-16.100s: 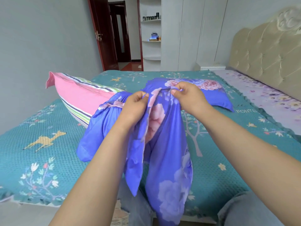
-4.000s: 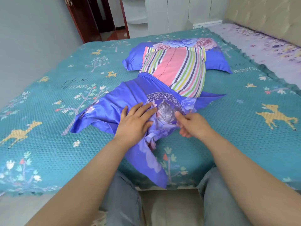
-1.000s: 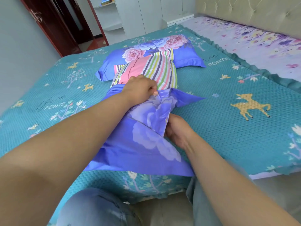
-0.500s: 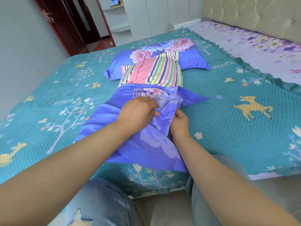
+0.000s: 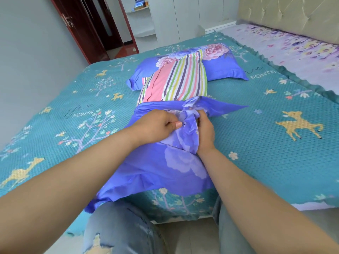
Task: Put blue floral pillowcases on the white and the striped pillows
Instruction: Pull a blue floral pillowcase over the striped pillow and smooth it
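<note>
The striped pillow [image 5: 176, 79] lies lengthways on the bed, its near end inside a blue floral pillowcase [image 5: 165, 167] that spreads toward me. My left hand [image 5: 157, 125] pinches a bunch of the case's open edge between thumb and fingers. My right hand [image 5: 204, 131] grips the same bunched fabric from the right, fingers tucked into the folds. Behind the striped pillow lies another pillow in a blue floral pillowcase [image 5: 220, 68], with pink roses on top.
A teal bedspread [image 5: 275, 143] with deer and trees covers the bed. A lilac floral sheet [image 5: 293, 48] and a padded headboard [image 5: 293, 15] are at the right. A dark red door [image 5: 88, 28] and white wardrobe [image 5: 183, 15] stand behind. My jeans-clad knees touch the bed's near edge.
Both hands have shifted slightly farther up the case and gathered its opening tighter over the striped pillow's near end. The camera has tilted a little.
</note>
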Demonstrator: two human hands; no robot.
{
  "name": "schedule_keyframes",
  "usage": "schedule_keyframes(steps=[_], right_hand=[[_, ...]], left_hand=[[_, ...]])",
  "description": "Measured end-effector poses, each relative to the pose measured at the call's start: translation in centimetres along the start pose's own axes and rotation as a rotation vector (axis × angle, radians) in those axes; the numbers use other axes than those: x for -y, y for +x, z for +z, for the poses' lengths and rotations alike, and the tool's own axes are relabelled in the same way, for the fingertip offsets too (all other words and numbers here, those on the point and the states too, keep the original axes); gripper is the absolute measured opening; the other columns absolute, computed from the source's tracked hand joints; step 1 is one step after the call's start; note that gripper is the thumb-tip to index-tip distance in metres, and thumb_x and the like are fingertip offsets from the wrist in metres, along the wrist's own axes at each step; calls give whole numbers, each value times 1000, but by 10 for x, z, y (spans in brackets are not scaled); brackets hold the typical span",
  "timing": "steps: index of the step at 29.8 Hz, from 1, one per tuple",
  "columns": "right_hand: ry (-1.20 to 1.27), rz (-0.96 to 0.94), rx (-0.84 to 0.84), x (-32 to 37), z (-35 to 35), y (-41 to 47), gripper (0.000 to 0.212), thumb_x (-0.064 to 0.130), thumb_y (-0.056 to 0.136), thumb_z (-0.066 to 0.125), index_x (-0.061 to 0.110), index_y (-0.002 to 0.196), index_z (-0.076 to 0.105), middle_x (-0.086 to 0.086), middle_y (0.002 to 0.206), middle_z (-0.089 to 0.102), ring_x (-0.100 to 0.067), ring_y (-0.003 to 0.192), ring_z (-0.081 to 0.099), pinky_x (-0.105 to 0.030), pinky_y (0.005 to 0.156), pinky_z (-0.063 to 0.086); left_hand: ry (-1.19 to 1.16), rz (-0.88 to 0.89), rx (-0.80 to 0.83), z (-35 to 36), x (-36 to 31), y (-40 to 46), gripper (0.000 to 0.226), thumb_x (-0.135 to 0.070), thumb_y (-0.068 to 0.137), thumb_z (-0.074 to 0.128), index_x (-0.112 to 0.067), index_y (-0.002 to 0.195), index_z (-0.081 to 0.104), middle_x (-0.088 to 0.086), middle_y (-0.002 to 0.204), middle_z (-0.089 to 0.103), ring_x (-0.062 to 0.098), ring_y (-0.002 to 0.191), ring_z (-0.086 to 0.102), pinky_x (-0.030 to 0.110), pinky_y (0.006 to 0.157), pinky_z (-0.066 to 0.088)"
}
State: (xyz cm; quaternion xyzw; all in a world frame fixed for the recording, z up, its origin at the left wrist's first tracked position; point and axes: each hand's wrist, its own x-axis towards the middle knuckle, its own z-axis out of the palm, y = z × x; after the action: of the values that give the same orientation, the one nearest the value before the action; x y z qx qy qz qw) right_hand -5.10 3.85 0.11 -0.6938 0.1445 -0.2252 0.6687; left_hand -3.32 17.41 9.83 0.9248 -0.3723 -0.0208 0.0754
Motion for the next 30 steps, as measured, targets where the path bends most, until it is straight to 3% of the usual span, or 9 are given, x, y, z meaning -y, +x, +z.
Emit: schedule_keyframes(steps=[3,6,9,15,18,23,26,28,30], right_hand=[[58,-107,9,-5,-6,1,30,51,73,40,28,84,56,-7,104,55,-13,97,56,-30,94,45],[126,-245,-16,-10,-21,5,15,15,81,59,21,93,54,-5,104,54,13,87,50,-9,82,39],[58,-102,88,-7,-42,16,18,12,95,52,19,111,54,8,100,60,-7,92,57,-24,85,42],[-482,-283,-54,-15,-69,46,43,33,93,54,19,134,50,-9,144,37,-21,132,35,-30,110,25],[-363,-39,83,-9,-59,64,62,42,92,53,9,142,36,-14,153,24,-22,143,19,-26,112,16],[-277,378,138,3,-40,82,88,55,82,62,-8,137,36,-16,141,43,-27,128,46,-27,93,39],[-332,230,4,-2,-28,80,46,30,86,63,-7,114,57,-21,117,61,-32,110,58,-32,85,43],[-286,61,-86,0,-21,72,34,22,89,59,-6,108,58,-22,109,64,-32,102,60,-34,86,43],[-209,-101,-141,7,-15,59,28,19,92,55,-5,107,57,-20,104,65,-28,97,60,-32,87,44]], left_hand=[[69,-23,-23,-8,-1,12,31,-37,96,48,-16,74,54,0,72,54,23,77,52,32,67,38],[126,-57,-136,-8,5,35,38,-48,83,63,-21,109,57,1,112,56,21,103,52,34,87,43],[183,-132,-26,10,19,56,77,-64,78,57,-26,141,37,2,144,39,26,131,34,40,107,32],[55,-78,-28,45,6,47,91,-77,71,49,-28,145,30,-3,150,32,20,140,26,41,115,20],[28,-199,-36,52,1,23,105,-75,67,58,-36,149,6,-10,158,-2,20,146,-3,55,115,5],[322,-134,222,63,4,-15,136,-75,50,70,-40,143,-23,-9,151,-34,30,142,-22,67,107,3],[574,-51,-13,76,15,-23,112,-50,59,78,-33,147,11,8,153,16,34,136,26,57,99,32],[635,78,-311,77,30,-20,62,-26,68,67,-31,125,44,7,119,53,30,100,54,42,78,44],[675,217,-514,64,47,-16,26,-20,79,49,-28,104,54,4,96,57,26,81,55,36,68,42]])
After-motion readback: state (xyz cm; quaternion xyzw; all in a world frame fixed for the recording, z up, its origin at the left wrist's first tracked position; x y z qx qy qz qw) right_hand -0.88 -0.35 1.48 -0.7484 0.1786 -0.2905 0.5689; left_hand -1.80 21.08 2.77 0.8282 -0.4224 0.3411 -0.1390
